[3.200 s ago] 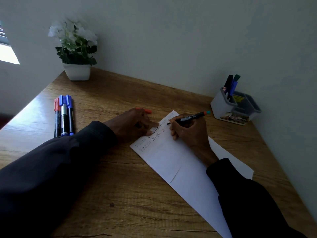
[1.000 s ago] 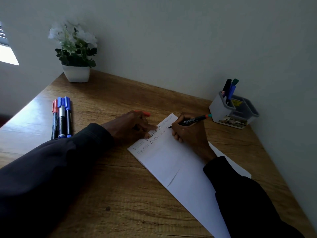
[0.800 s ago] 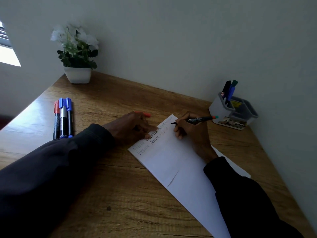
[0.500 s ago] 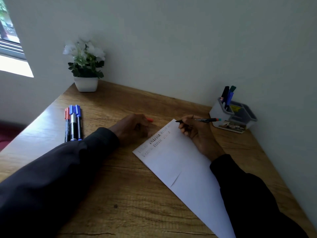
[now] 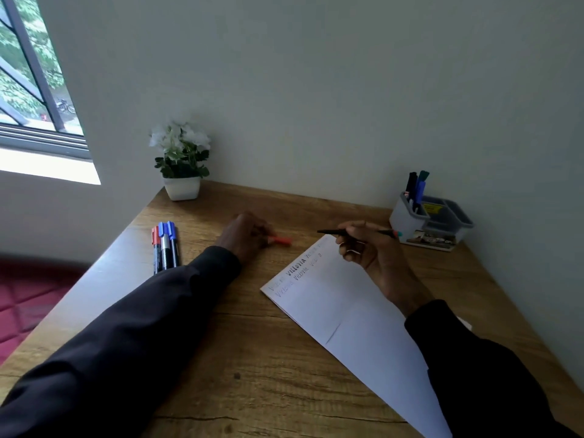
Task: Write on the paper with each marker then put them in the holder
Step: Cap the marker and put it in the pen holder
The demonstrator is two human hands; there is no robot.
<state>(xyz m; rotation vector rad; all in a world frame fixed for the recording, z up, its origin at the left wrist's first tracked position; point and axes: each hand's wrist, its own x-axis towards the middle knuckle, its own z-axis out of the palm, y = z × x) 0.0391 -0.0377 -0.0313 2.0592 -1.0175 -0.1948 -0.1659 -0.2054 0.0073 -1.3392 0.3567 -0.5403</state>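
Well left of the paper point(image 5: 341, 298), three markers point(image 5: 165, 246) lie side by side on the desk point(image 5: 240, 358). The left hand point(image 5: 248, 233), arm stretched forward, rests closed around a red cap point(image 5: 281, 240) just left of the paper. The right hand point(image 5: 371, 248) hovers above the paper's top corner, pinching a black pen point(image 5: 357, 232) held level. The holder point(image 5: 429, 221) stands right of the paper.

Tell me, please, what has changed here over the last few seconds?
The right hand lifted the marker off the paper; the left hand slid left off the sheet, still holding the red cap. The three markers and the holder stayed put.
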